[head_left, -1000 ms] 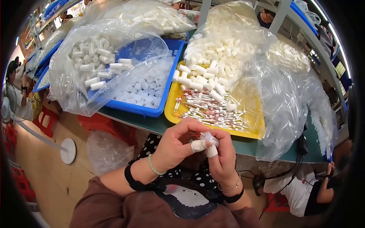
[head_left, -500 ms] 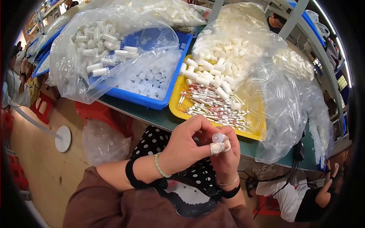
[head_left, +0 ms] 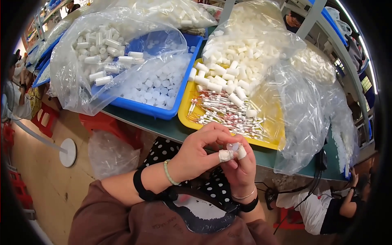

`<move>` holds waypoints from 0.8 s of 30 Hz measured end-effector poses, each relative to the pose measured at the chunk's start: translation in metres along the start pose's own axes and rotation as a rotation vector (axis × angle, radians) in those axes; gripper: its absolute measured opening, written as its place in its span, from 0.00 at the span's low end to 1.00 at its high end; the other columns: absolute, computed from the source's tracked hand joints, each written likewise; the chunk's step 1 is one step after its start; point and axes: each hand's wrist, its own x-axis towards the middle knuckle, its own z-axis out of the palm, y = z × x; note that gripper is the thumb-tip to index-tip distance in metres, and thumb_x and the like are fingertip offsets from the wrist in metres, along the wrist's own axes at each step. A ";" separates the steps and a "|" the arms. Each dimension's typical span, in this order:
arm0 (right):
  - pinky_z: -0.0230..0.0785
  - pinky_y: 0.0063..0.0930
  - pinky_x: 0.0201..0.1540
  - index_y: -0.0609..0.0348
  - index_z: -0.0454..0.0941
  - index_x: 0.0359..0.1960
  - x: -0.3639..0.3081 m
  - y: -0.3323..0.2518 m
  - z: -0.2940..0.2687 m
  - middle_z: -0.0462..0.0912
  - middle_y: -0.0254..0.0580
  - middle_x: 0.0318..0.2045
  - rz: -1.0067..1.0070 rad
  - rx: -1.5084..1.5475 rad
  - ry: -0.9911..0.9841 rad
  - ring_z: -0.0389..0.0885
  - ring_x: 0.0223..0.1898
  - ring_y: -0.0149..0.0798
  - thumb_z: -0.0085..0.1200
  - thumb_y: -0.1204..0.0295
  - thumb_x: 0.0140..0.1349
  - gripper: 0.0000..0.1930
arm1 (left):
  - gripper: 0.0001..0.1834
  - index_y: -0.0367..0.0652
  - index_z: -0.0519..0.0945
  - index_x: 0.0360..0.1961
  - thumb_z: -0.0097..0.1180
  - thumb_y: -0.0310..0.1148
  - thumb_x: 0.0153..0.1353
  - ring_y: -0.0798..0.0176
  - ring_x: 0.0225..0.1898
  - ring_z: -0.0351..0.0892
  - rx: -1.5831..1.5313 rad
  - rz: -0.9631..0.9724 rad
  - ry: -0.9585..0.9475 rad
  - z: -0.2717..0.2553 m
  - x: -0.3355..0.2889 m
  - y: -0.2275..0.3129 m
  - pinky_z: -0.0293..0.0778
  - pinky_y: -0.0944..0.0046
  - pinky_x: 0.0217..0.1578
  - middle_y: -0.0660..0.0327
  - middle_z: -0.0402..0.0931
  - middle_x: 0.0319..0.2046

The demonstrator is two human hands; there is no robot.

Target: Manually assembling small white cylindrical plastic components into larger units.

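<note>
My left hand (head_left: 200, 149) and my right hand (head_left: 243, 165) meet in front of my chest, just short of the yellow tray (head_left: 190, 119). Between their fingertips is a small translucent white plastic cap (head_left: 232, 146), like those in the blue tray. Fingers of both hands close around it and partly hide it. White tape wraps my left thumb, and a white band, apparently tape, is on a right finger. The yellow tray holds thin wired white pieces (head_left: 224, 108) and white foam cylinders (head_left: 220, 79). Loose translucent caps (head_left: 157, 87) lie in the blue tray (head_left: 151, 110).
Clear plastic bags hold white cylinders (head_left: 100, 45) on the left and foam pieces (head_left: 253, 24) behind. Another bag (head_left: 302, 122) drapes over the green table's right side. Red stools (head_left: 108, 126) and a fan base (head_left: 67, 152) stand left. A person (head_left: 326, 210) sits at right.
My fingers have shifted around the cap, with the left thumb drawn slightly left. The hands stay together in nearly the same place. The view has shifted slightly.
</note>
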 end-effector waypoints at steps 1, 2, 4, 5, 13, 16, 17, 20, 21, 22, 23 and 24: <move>0.55 0.13 0.25 0.56 0.67 0.40 0.000 -0.001 0.000 0.68 0.28 0.26 0.031 0.023 0.022 0.59 0.21 0.19 0.43 0.69 0.69 0.05 | 0.15 0.41 0.79 0.44 0.63 0.23 0.54 0.71 0.43 0.74 0.128 0.034 -0.019 -0.002 0.001 0.001 0.73 0.72 0.42 0.60 0.69 0.45; 0.55 0.13 0.25 0.56 0.67 0.40 -0.001 -0.002 0.001 0.69 0.28 0.27 0.062 0.046 0.045 0.59 0.21 0.19 0.42 0.69 0.69 0.05 | 0.15 0.41 0.79 0.44 0.63 0.23 0.54 0.71 0.43 0.74 0.126 0.036 -0.020 -0.003 0.002 0.002 0.73 0.72 0.42 0.60 0.69 0.45; 0.55 0.13 0.26 0.56 0.67 0.41 -0.001 0.000 0.004 0.69 0.28 0.27 0.006 -0.013 0.056 0.60 0.22 0.19 0.42 0.69 0.69 0.06 | 0.15 0.42 0.81 0.44 0.63 0.23 0.54 0.70 0.44 0.73 0.209 0.028 -0.032 -0.004 0.005 0.004 0.73 0.71 0.42 0.59 0.69 0.47; 0.55 0.13 0.26 0.56 0.66 0.41 -0.001 0.000 0.006 0.69 0.28 0.28 -0.048 -0.069 0.070 0.60 0.23 0.19 0.42 0.69 0.69 0.06 | 0.15 0.42 0.81 0.44 0.63 0.23 0.54 0.70 0.44 0.73 0.209 0.033 -0.036 -0.004 0.006 0.007 0.73 0.71 0.42 0.59 0.69 0.47; 0.65 0.27 0.46 0.62 0.58 0.49 -0.005 0.000 0.008 0.69 0.44 0.44 -0.515 -0.911 -0.028 0.70 0.41 0.32 0.45 0.77 0.64 0.14 | 0.17 0.38 0.77 0.47 0.63 0.23 0.55 0.63 0.51 0.75 -0.180 -0.082 0.019 0.004 -0.005 0.005 0.73 0.64 0.50 0.55 0.72 0.53; 0.67 0.29 0.44 0.63 0.61 0.49 0.001 -0.017 0.015 0.72 0.47 0.41 -0.516 -1.228 -0.015 0.74 0.38 0.38 0.50 0.77 0.60 0.17 | 0.14 0.38 0.77 0.46 0.59 0.23 0.58 0.64 0.48 0.77 -0.187 -0.205 0.146 -0.002 0.001 0.009 0.73 0.65 0.49 0.55 0.79 0.45; 0.68 0.30 0.43 0.64 0.63 0.49 0.004 -0.032 0.012 0.73 0.48 0.39 -0.463 -1.446 0.009 0.75 0.37 0.41 0.51 0.77 0.58 0.18 | 0.14 0.38 0.77 0.46 0.58 0.24 0.59 0.64 0.47 0.77 -0.242 -0.214 0.189 -0.006 0.003 0.006 0.73 0.65 0.49 0.56 0.80 0.44; 0.68 0.38 0.40 0.62 0.72 0.43 0.020 -0.086 -0.015 0.76 0.50 0.35 -0.441 -1.692 0.376 0.76 0.36 0.49 0.46 0.78 0.59 0.10 | 0.14 0.39 0.76 0.48 0.58 0.28 0.60 0.65 0.46 0.77 -0.427 -0.214 0.224 -0.014 0.006 0.005 0.73 0.65 0.50 0.57 0.79 0.44; 0.68 0.39 0.41 0.62 0.72 0.43 0.022 -0.100 -0.029 0.76 0.51 0.36 -0.453 -1.833 0.358 0.76 0.37 0.51 0.46 0.79 0.58 0.11 | 0.14 0.39 0.76 0.49 0.57 0.29 0.62 0.66 0.47 0.76 -0.479 -0.215 0.234 -0.016 0.006 0.006 0.73 0.66 0.50 0.58 0.79 0.45; 0.69 0.40 0.42 0.62 0.73 0.43 0.026 -0.110 -0.041 0.77 0.51 0.37 -0.464 -1.975 0.340 0.76 0.38 0.52 0.47 0.80 0.56 0.12 | 0.14 0.39 0.76 0.49 0.57 0.29 0.62 0.66 0.47 0.76 -0.482 -0.214 0.231 -0.017 0.007 0.007 0.73 0.66 0.50 0.58 0.79 0.45; 0.69 0.40 0.42 0.62 0.73 0.43 0.031 -0.116 -0.048 0.77 0.51 0.37 -0.465 -1.979 0.341 0.76 0.38 0.52 0.47 0.80 0.56 0.12 | 0.14 0.39 0.76 0.49 0.57 0.28 0.62 0.66 0.47 0.77 -0.522 -0.219 0.228 -0.017 0.008 0.010 0.73 0.66 0.51 0.58 0.78 0.45; 0.69 0.40 0.42 0.61 0.74 0.43 0.037 -0.119 -0.053 0.77 0.50 0.37 -0.437 -2.026 0.343 0.75 0.39 0.52 0.47 0.80 0.55 0.13 | 0.14 0.39 0.76 0.48 0.56 0.28 0.62 0.65 0.47 0.77 -0.562 -0.225 0.227 -0.017 0.009 0.011 0.73 0.65 0.51 0.58 0.78 0.45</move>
